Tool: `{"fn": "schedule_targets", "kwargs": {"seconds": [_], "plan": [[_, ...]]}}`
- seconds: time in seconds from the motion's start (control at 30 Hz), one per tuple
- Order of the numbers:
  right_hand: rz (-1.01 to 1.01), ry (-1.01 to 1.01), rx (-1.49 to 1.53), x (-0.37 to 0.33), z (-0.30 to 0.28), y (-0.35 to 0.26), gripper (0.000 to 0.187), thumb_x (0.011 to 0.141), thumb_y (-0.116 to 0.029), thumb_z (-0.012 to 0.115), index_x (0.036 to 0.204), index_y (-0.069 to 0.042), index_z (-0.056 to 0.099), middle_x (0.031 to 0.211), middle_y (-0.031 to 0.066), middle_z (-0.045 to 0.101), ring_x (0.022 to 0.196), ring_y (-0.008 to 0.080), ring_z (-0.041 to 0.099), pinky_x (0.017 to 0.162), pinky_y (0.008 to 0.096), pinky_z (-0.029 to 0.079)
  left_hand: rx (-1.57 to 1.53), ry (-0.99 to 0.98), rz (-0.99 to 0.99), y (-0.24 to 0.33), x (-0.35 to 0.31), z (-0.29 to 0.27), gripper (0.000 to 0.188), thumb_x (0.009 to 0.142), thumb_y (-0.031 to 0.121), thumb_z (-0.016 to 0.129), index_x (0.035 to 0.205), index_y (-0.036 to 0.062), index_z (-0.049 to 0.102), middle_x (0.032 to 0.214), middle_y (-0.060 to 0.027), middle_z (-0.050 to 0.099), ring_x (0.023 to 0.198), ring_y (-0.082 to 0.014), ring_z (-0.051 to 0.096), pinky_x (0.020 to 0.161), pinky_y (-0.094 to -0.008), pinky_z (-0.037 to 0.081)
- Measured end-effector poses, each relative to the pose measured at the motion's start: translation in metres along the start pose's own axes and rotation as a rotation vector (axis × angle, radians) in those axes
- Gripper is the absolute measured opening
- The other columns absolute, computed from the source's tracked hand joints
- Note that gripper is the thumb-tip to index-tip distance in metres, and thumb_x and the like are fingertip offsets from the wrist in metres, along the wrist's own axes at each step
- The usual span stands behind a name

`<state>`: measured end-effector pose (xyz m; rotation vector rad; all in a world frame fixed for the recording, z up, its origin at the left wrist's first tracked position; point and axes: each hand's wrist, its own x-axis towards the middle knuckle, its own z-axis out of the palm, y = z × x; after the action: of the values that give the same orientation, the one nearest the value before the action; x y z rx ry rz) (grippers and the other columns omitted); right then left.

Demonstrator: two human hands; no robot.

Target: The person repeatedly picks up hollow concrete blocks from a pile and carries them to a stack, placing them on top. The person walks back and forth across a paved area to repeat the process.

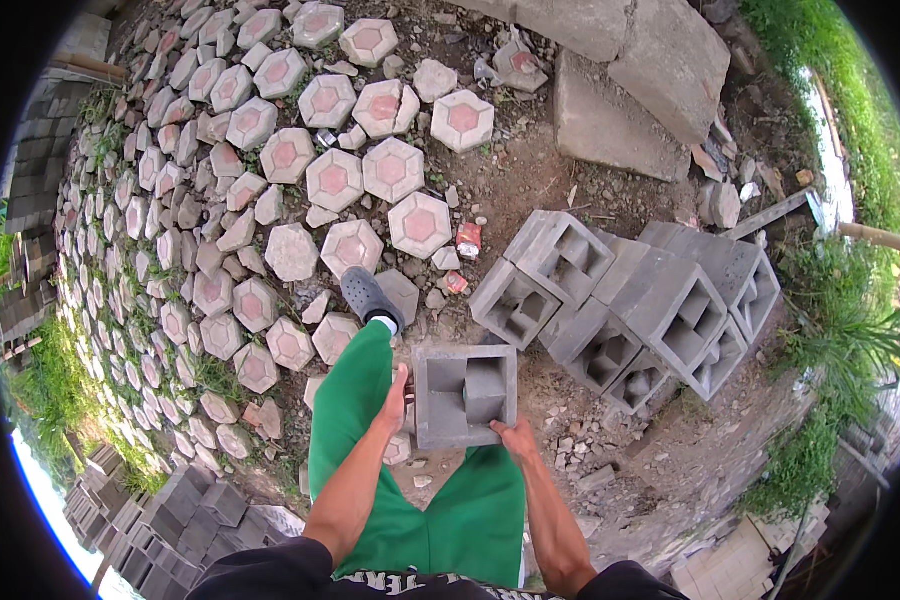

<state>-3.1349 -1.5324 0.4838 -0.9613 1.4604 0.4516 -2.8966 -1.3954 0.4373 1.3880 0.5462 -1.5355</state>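
Observation:
A grey concrete block (440,432) with a square rim and recessed hollows is held in front of my legs. My left hand (395,400) presses against its left side, fingers mostly hidden behind it. On the lower right corner, my right hand (515,440) grips the block, thumb over the edge and the other fingers out of sight underneath. Just to the right and ahead stands a stack of similar hollow blocks (660,290), their openings turned toward me. The held block is apart from that stack.
Hexagonal pavers (335,180) with reddish centres cover the ground on the left. Large concrete slabs (620,120) lie at the far right. Rubble (580,450) is strewn below the stack, and more grey blocks (170,520) are piled at lower left. Red litter (469,240) lies ahead.

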Motion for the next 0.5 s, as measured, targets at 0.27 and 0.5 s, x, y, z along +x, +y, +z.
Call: {"fn": "schedule_targets", "kwargs": {"seconds": [0.27,0.5], "plan": [[-0.248,0.078,0.014,-0.184,0.022,-0.109,0.043,0.078,-0.013,0.066,0.115,0.006,0.055,0.106,0.0132,0.063,0.096,0.0200,0.059,0.085,0.0316,0.045,-0.291,-0.185,0.029,0.142,-0.152,0.034,0.082,0.086,0.072,0.030,0.130,0.0047,0.050,0.128,-0.0127,0.054,0.114,-0.0272,0.052,0.099,-0.0392,0.039],[-0.519,0.018,-0.089,-0.330,0.067,-0.267,0.050,0.090,-0.036,0.053,0.122,0.003,0.050,0.110,0.0140,0.061,0.100,0.0226,0.059,0.090,0.0326,0.044,-0.486,-0.531,0.250,0.271,-0.272,0.001,0.073,0.092,0.062,0.028,0.137,0.0067,0.040,0.131,-0.0121,0.051,0.114,-0.0275,0.051,0.099,-0.0402,0.040]]}}
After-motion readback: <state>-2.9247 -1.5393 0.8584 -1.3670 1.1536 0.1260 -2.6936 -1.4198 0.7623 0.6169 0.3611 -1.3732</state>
